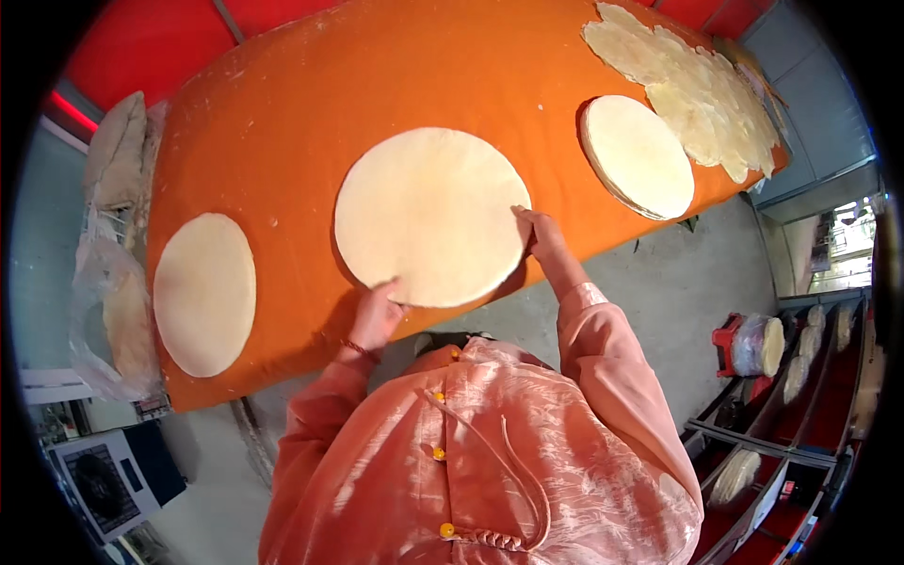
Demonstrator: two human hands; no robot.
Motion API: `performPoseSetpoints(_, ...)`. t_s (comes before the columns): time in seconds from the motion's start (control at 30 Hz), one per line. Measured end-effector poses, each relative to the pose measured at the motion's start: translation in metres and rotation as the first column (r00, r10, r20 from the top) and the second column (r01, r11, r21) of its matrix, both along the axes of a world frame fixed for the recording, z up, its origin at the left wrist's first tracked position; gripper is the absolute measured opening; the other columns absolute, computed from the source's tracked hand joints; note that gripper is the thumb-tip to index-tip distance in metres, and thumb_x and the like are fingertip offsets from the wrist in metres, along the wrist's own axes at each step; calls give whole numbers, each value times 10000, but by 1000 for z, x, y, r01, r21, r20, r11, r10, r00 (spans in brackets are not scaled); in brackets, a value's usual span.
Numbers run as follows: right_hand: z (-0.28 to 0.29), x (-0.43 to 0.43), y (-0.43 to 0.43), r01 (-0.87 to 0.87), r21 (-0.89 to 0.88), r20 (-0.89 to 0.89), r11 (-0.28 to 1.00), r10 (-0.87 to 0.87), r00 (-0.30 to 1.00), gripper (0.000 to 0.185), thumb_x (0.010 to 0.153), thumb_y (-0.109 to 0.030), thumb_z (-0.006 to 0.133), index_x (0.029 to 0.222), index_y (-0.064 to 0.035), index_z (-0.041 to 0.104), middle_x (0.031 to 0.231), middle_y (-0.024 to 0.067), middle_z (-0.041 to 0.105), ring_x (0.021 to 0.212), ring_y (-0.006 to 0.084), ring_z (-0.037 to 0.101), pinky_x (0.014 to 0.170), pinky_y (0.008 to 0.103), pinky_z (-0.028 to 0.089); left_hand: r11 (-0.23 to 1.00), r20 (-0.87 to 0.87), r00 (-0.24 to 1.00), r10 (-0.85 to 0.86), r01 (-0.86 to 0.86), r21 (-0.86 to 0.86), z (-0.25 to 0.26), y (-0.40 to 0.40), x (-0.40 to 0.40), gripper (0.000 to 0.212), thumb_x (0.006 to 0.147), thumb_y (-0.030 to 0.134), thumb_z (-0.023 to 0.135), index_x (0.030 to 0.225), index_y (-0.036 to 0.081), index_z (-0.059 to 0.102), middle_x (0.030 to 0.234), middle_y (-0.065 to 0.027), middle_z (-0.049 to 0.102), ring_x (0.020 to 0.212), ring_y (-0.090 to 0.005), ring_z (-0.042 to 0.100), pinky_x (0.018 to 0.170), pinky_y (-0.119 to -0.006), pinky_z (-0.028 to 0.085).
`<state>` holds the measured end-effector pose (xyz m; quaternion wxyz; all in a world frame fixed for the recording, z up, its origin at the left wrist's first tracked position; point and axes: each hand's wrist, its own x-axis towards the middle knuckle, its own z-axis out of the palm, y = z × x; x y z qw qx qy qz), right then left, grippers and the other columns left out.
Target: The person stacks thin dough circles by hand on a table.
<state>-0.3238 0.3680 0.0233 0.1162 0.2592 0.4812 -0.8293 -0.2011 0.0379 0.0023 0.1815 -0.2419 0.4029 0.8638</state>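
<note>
A large round flatbread point(432, 215), pale and thin, lies at the middle of a table with an orange cloth point(296, 141), its near side held at the table's front edge. My left hand point(380, 311) grips its lower left rim, thumb on top. My right hand point(537, 229) holds its right rim, thumb on top and the other fingers hidden beneath. A second round flatbread point(205, 295) lies flat at the table's left end. Towards the right stands a neat stack of round flatbreads point(639, 157).
Overlapping thin, irregular flatbreads point(706, 99) cover the table's far right corner. Filled plastic bags point(116, 311) stand beyond the left edge. A red stool point(726, 345) with wrapped flatbreads point(759, 345) and compartmented shelves point(777, 424) stand to the right. Grey floor lies beside the table.
</note>
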Motion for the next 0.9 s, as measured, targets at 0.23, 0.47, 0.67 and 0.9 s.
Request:
performPoseSetpoints(0.23,-6,-22,4,-95,-22,-101,995,92,991,308,828,-164,658,964,105,599,867,151,659,752,249,646,659,338,515,926,-131,929,347,-362,-108,18,-35,-51,385,932,218,497,1246,-5,476,1304,-148,501,1173,-265,503,986,-357,412)
performPoseSetpoints(0.47,-39,-34,-15,-5,768,-91,640,117,989,526,806,-346,663,1068,82,505,928,291,632,886,411,628,782,432,497,395,-93,946,310,-217,-893,-13,-20,-73,304,950,194,441,1152,-32,442,1178,-164,527,1064,-257,515,909,-371,422)
performPoseSetpoints(0.67,-70,-44,-9,21,598,-125,801,67,990,392,810,-258,662,998,66,547,875,242,648,831,350,645,719,412,511,658,-180,949,260,-311,-686,-30,-41,-79,224,868,50,512,1083,-10,488,1047,-160,598,923,-256,604,804,-381,515)
performPoseSetpoints(0.9,27,-47,5,-192,62,35,979,190,981,349,792,-128,710,1061,61,592,923,155,665,822,253,653,697,372,537,771,-60,992,115,-127,-624,-10,-71,-56,212,806,46,605,999,-8,536,953,-108,600,868,-205,586,739,-330,484)
